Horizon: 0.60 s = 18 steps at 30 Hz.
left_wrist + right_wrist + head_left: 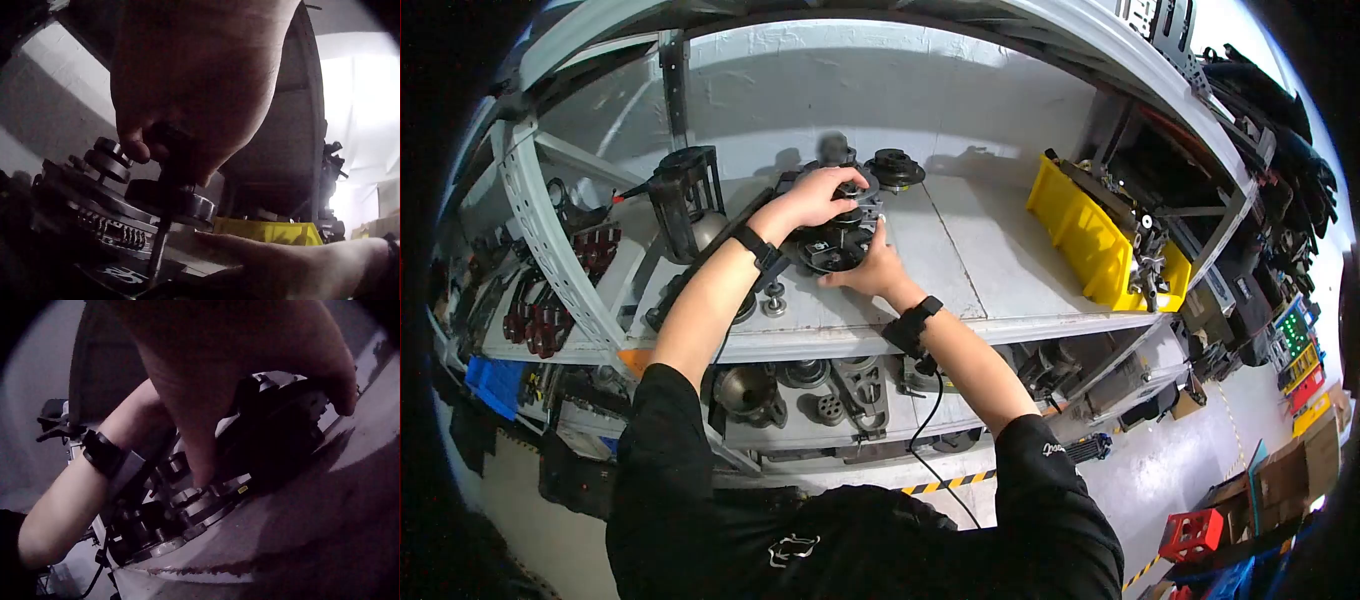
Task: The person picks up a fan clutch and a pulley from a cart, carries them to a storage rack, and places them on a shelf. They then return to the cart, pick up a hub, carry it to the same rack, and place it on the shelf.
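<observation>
My left hand (818, 197) reaches over a cluster of dark metal parts on the shelf, its fingers curled down. In the left wrist view, it grips the top of a metal shaft with a thick round collar (199, 209); the shaft stands slightly tilted above a dark surface with white markings. My right hand (878, 268) holds the near right edge of a black round machine part (825, 255), thumb raised, fingers around the rim. The right wrist view shows that hand spread across the part, whose underside is in shadow. A spring-bearing disc (112, 230) lies beyond the shaft.
A black flanged part (895, 168) stands behind my hands. Left of them is a black cage-like housing (685, 200); a small metal stepped piece (774, 300) sits near the front edge. A yellow bin (1090, 250) of metal parts stands right. The upper shelf beam (880, 15) arches overhead.
</observation>
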{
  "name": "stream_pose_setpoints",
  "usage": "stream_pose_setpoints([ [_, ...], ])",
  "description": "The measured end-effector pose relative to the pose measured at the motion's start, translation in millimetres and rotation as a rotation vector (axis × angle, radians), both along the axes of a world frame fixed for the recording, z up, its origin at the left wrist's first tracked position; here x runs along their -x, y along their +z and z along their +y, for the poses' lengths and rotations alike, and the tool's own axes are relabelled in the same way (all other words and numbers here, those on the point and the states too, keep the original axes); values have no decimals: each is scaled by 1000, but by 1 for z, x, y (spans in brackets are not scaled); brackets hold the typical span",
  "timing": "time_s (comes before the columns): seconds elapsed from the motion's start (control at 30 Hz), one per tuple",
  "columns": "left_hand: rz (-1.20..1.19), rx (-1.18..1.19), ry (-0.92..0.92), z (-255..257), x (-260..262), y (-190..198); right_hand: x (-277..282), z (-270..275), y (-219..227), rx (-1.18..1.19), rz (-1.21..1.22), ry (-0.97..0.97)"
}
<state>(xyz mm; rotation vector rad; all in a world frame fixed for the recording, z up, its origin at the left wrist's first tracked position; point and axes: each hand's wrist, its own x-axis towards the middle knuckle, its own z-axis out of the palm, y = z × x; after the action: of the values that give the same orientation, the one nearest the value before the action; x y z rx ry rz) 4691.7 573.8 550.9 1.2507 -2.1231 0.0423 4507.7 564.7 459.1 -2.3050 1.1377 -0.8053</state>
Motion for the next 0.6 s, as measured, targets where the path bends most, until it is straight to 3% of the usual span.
stream_pose_setpoints([
  [0.23,-111,-54,104,3,6,2,4,-1,2,-98,44,10],
  [0.37,-111,-88,136,9,8,4,9,-10,-9,-34,24,45],
  [0.43,-114,-146,151,15,8,4,21,-12,-9,-101,-39,96],
  [0.53,-78,-62,150,26,6,-1,56,9,3,-72,-137,201],
  [0.6,-33,58,234,54,11,1,93,36,7,-177,-252,260],
])
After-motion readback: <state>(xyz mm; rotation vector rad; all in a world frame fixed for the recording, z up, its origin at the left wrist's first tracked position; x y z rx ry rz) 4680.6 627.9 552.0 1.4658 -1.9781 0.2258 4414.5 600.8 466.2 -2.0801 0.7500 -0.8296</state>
